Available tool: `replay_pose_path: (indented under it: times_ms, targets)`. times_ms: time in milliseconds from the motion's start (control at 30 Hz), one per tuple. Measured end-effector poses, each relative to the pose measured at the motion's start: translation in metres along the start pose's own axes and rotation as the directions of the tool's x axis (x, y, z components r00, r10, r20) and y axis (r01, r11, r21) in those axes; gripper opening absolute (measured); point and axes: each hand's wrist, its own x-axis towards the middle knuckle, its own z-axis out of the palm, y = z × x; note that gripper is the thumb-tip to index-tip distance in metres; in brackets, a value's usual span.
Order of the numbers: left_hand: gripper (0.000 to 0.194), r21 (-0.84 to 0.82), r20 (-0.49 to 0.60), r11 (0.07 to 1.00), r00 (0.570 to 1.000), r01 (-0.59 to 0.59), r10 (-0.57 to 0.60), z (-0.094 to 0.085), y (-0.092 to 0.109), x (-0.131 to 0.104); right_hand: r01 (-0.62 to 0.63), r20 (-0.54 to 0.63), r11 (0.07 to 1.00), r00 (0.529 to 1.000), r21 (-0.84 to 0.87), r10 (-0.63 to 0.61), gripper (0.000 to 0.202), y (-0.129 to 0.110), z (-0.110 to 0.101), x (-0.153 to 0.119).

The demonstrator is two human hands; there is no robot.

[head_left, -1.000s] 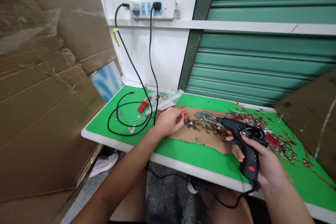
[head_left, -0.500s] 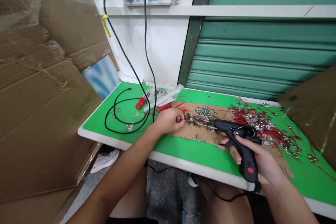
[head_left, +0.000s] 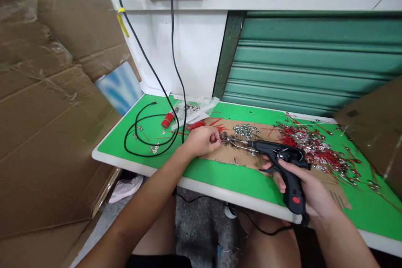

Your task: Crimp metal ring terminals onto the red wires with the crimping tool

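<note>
My right hand (head_left: 293, 182) is wrapped round the grip of a black soldering gun (head_left: 276, 151) with a red button. The gun points left, its thin metal tip and feed tube (head_left: 238, 144) over a scorched patch of the cardboard sheet (head_left: 220, 157). My left hand (head_left: 204, 140) is closed in a pinch just left of the tip; what it holds is too small to make out. Behind the tip lies a pile of small silvery metal parts (head_left: 246, 131). Short red wires (head_left: 197, 125) lie beyond my left hand.
Right of the gun spreads a heap of red wires with metal ends (head_left: 320, 150). A clear plastic bag (head_left: 201, 111), a red wire spool (head_left: 167, 120) and a looped black cable (head_left: 133, 153) are at the left of the green table (head_left: 157, 171). Large cardboard boxes (head_left: 47, 142) flank it.
The whole view has shifted slightly, so the table and wall appear a little higher. Both hands keep nearly the same place, and the soldering gun's tip stays near my left fingers.
</note>
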Motion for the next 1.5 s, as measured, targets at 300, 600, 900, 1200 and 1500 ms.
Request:
replay_pose_path:
  times_ms: [300,600,900,1200,1500]
  targets:
    - [0.007,-0.038,-0.003,0.999,1.000,0.002,-0.002,0.000,0.000,-0.001,-0.043,-0.028,0.996,0.999,-0.077,0.041,0.054,0.000,0.001,-0.001]
    - [0.004,-0.031,0.018,0.999,1.000,0.022,-0.022,-0.002,0.003,-0.001,-0.033,-0.038,0.998,0.999,-0.052,0.031,0.053,-0.006,0.007,-0.003]
    - [0.004,-0.038,0.030,0.999,0.999,0.039,-0.038,-0.004,0.004,-0.001,-0.047,-0.046,0.997,0.998,-0.067,0.044,0.053,-0.007,0.010,-0.004]
    - [0.004,-0.038,0.038,0.998,0.998,0.048,-0.046,-0.004,0.004,-0.001,-0.034,-0.035,0.997,0.999,-0.073,0.031,0.054,-0.005,0.006,-0.004]
    - [0.004,-0.048,0.017,0.999,1.000,0.015,-0.014,-0.002,0.000,-0.001,-0.037,-0.031,0.995,0.999,-0.095,0.034,0.055,-0.006,0.006,-0.005]
